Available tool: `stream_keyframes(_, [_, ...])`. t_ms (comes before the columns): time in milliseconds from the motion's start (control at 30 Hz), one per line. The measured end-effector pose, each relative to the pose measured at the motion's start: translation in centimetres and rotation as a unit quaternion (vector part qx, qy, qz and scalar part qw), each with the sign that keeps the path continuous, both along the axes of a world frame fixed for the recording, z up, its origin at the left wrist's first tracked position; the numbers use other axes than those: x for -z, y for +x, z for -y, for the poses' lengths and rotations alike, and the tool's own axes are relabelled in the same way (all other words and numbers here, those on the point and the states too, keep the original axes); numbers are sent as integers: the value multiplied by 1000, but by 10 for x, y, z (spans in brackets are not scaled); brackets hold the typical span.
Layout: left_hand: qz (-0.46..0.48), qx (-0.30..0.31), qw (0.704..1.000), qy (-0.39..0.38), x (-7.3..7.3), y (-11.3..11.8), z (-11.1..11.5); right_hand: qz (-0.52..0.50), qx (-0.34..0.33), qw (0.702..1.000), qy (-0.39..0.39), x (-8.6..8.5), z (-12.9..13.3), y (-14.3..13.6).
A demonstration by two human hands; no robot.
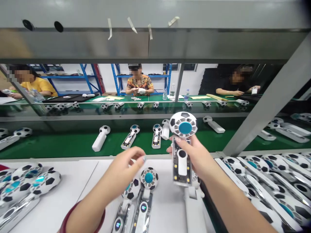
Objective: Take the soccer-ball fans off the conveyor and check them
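Note:
My right hand [198, 153] is wrapped round a handheld fan [182, 161] with a football-patterned head, a blue centre and a clear-fronted handle, held upright above the work surface. My left hand [130, 165] hovers with thumb and fingers apart and nothing between them. Below it lie two similar fans; the lit display of the nearer-to-centre fan [143, 208] seems to read 100, as does that of the fan [118, 223] to its left. Under the held fan lies another, back-up white fan [195, 210], its head partly hidden by my right hand and the held fan.
A green conveyor belt [73, 136] carries several fans beyond the white work surface [80, 200]. Piled fans [43, 181] lie at left, and rows of fans [274, 184] at right. A slanted metal post [262, 97] and an overhead beam [155, 45] frame three people opposite.

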State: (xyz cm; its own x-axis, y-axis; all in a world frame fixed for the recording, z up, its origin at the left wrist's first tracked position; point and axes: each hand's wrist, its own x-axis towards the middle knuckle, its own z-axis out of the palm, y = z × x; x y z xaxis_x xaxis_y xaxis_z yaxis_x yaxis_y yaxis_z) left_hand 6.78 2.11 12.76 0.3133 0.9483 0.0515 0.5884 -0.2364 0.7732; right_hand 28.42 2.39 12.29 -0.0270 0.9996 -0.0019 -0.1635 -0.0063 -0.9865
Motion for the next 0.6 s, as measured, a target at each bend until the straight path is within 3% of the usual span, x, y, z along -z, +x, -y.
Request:
stream_keyframes(67, [-65, -66, 995, 37, 9, -20, -28, 170, 101, 980, 0, 9, -26, 23])
stream_keyframes(100, [-101, -93, 989, 49, 14, -31, -44, 276, 151, 949, 8, 13, -40, 37])
stream_keyframes(200, [-153, -131, 978, 50, 33, -56, -97, 348, 230, 909, -7, 21, -84, 76])
stream_keyframes(267, [-153, -137, 978, 27, 45, -64, -127, 365, 256, 895, -23, 25, -106, 86])
stream_keyframes(333, [-146, -133, 980, -9, 57, -63, -152, 375, 254, 891, -17, 32, -119, 77])
stream_keyframes(433, [-123, -111, 983, -83, 73, -48, -178, 364, 198, 910, 10, 52, -126, 39])
stream_keyframes(600, [-44, -102, 979, -170, 94, -17, -198, 277, 119, 954, 10, 90, -131, -8])
